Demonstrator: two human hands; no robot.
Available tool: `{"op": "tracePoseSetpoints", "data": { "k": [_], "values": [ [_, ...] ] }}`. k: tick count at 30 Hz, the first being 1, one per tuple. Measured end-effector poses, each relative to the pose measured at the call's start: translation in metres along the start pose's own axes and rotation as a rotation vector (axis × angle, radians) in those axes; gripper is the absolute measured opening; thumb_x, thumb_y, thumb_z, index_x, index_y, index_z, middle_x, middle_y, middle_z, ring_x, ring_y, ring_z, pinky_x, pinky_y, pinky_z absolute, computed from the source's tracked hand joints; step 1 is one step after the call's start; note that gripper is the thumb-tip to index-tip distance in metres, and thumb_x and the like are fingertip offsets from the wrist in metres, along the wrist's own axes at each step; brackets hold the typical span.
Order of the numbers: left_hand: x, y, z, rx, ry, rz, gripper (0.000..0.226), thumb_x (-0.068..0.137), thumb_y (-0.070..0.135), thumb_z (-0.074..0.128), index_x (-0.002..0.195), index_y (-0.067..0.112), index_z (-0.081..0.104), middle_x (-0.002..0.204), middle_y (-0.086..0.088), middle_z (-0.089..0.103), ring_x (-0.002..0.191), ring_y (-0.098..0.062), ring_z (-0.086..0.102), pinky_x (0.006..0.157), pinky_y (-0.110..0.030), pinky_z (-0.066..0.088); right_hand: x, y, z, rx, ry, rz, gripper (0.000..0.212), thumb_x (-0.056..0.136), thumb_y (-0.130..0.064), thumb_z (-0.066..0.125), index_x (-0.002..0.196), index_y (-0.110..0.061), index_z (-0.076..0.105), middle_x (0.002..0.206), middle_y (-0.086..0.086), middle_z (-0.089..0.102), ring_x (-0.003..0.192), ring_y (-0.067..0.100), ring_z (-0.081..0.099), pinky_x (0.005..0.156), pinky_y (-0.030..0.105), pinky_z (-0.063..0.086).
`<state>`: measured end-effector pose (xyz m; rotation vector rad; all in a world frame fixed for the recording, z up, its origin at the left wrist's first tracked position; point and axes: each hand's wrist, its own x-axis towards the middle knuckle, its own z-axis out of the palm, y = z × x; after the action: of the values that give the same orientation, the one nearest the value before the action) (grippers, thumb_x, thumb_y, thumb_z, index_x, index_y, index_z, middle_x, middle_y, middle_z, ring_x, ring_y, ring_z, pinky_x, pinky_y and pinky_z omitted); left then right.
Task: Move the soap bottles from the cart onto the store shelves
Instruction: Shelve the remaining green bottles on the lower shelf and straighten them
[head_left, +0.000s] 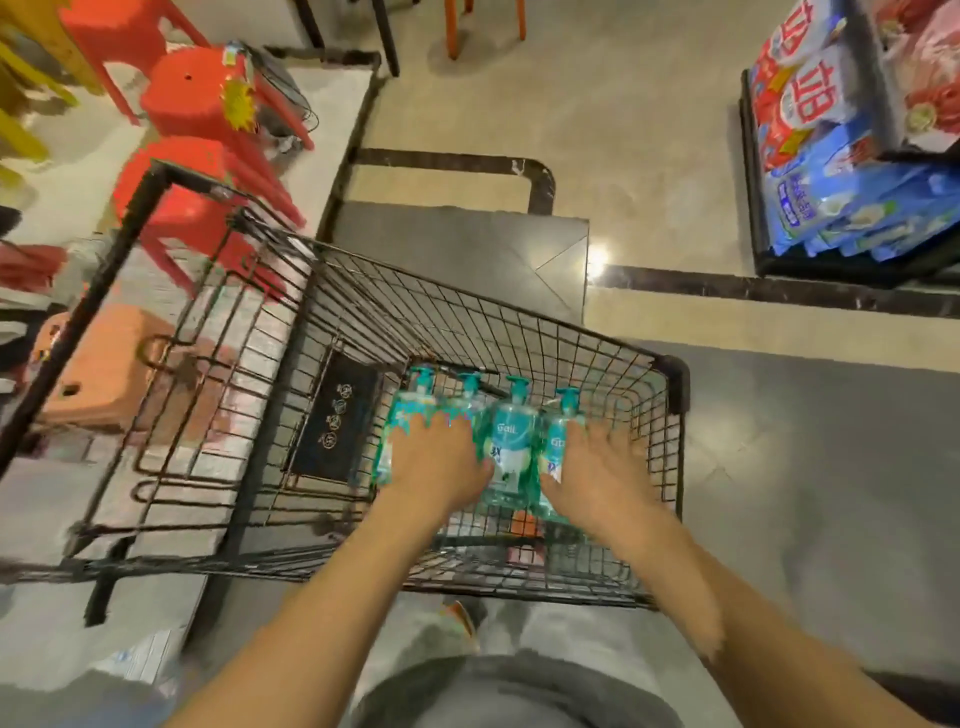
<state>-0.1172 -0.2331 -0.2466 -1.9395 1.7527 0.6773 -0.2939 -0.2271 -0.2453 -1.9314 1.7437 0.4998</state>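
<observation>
Several teal pump soap bottles lie side by side in the black wire cart (524, 310), pumps pointing away from me. My left hand (439, 460) lies with spread fingers over the two left bottles (415, 408); motion blur hides any curl of the fingers. A third bottle (511, 441) shows between my hands. My right hand (597, 470) reaches in with straight, spread fingers, touching the right side of the rightmost bottle (558, 441).
Red plastic stools (197, 98) and an orange stool (111, 364) stand left of the cart. A low shelf with blue and red packages (852, 171) is at the far right. Tiled floor lies ahead. My legs are close behind the cart.
</observation>
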Motion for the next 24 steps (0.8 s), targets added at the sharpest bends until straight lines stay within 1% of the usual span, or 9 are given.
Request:
{"op": "tracePoseSetpoints", "data": {
  "k": [5, 7, 9, 11, 12, 15, 19, 22, 24],
  "values": [
    [0.051, 0.021, 0.036, 0.003, -0.113, 0.014, 0.072, 0.101, 0.053, 0.054, 0.159, 0.016, 0.034, 0.165, -0.011, 0.034, 0.151, -0.039, 0.029, 0.121, -0.056, 0.029, 0.045, 0.014, 0.035, 0.029, -0.120, 0.020, 0.068, 0.097, -0.051, 0.055, 0.148, -0.011, 0.037, 0.149, 0.016, 0.042, 0.137, 0.038, 0.041, 0.112, 0.052, 0.038],
    [0.074, 0.024, 0.055, -0.053, -0.122, 0.020, 0.068, 0.100, 0.051, 0.056, 0.156, 0.015, 0.039, 0.159, -0.012, 0.042, 0.147, -0.038, 0.036, 0.118, -0.053, 0.035, 0.063, 0.018, 0.051, 0.058, -0.152, 0.043, 0.068, 0.097, -0.053, 0.054, 0.148, -0.011, 0.038, 0.147, 0.016, 0.045, 0.134, 0.037, 0.044, 0.110, 0.049, 0.040],
    [0.096, 0.027, 0.076, -0.162, -0.083, 0.010, 0.062, 0.100, 0.047, 0.059, 0.150, 0.013, 0.047, 0.151, -0.012, 0.050, 0.139, -0.035, 0.045, 0.111, -0.048, 0.043, 0.080, 0.024, 0.071, 0.095, -0.133, 0.055, 0.066, 0.096, -0.054, 0.054, 0.144, -0.009, 0.041, 0.139, 0.015, 0.051, 0.124, 0.034, 0.051, 0.101, 0.044, 0.047],
    [0.117, 0.030, 0.100, -0.311, -0.054, -0.034, 0.058, 0.100, 0.044, 0.061, 0.148, 0.012, 0.048, 0.147, -0.012, 0.051, 0.136, -0.033, 0.048, 0.106, -0.047, 0.047, 0.097, 0.030, 0.091, 0.134, -0.136, 0.073, 0.064, 0.097, -0.054, 0.055, 0.141, -0.009, 0.045, 0.133, 0.015, 0.054, 0.116, 0.033, 0.055, 0.092, 0.041, 0.048],
    [0.127, 0.032, 0.113, -0.381, -0.046, -0.064, 0.058, 0.100, 0.043, 0.062, 0.147, 0.012, 0.048, 0.146, -0.013, 0.050, 0.134, -0.033, 0.048, 0.104, -0.048, 0.048, 0.107, 0.032, 0.101, 0.163, -0.148, 0.098, 0.063, 0.097, -0.053, 0.056, 0.140, -0.009, 0.045, 0.132, 0.015, 0.055, 0.116, 0.032, 0.055, 0.091, 0.041, 0.048],
    [0.154, 0.037, 0.153, -0.511, -0.021, -0.139, 0.060, 0.099, 0.044, 0.063, 0.146, 0.010, 0.048, 0.145, -0.015, 0.048, 0.132, -0.035, 0.048, 0.102, -0.049, 0.049, 0.133, 0.039, 0.132, 0.256, -0.162, 0.162, 0.067, 0.097, -0.052, 0.059, 0.144, -0.008, 0.044, 0.137, 0.016, 0.051, 0.126, 0.034, 0.050, 0.098, 0.043, 0.046],
    [0.181, 0.039, 0.192, -0.517, -0.034, -0.211, 0.067, 0.097, 0.048, 0.064, 0.148, 0.008, 0.044, 0.148, -0.016, 0.044, 0.135, -0.036, 0.044, 0.104, -0.049, 0.047, 0.157, 0.047, 0.170, 0.359, -0.195, 0.286, 0.072, 0.094, -0.053, 0.064, 0.145, -0.007, 0.041, 0.142, 0.019, 0.046, 0.129, 0.038, 0.047, 0.100, 0.045, 0.045],
    [0.197, 0.039, 0.211, -0.496, -0.035, -0.253, 0.076, 0.096, 0.050, 0.067, 0.149, 0.005, 0.038, 0.148, -0.017, 0.040, 0.137, -0.037, 0.041, 0.103, -0.047, 0.045, 0.170, 0.050, 0.194, 0.393, -0.138, 0.361, 0.087, 0.089, -0.057, 0.068, 0.145, 0.002, 0.038, 0.139, 0.024, 0.045, 0.129, 0.039, 0.042, 0.103, 0.045, 0.044],
    [0.205, 0.041, 0.221, -0.501, -0.025, -0.263, 0.083, 0.094, 0.051, 0.070, 0.151, 0.002, 0.035, 0.149, -0.020, 0.037, 0.137, -0.037, 0.039, 0.104, -0.045, 0.044, 0.179, 0.052, 0.202, 0.370, -0.099, 0.405, 0.095, 0.088, -0.059, 0.069, 0.145, 0.008, 0.034, 0.139, 0.026, 0.045, 0.130, 0.039, 0.038, 0.108, 0.043, 0.037]
  ]
}}
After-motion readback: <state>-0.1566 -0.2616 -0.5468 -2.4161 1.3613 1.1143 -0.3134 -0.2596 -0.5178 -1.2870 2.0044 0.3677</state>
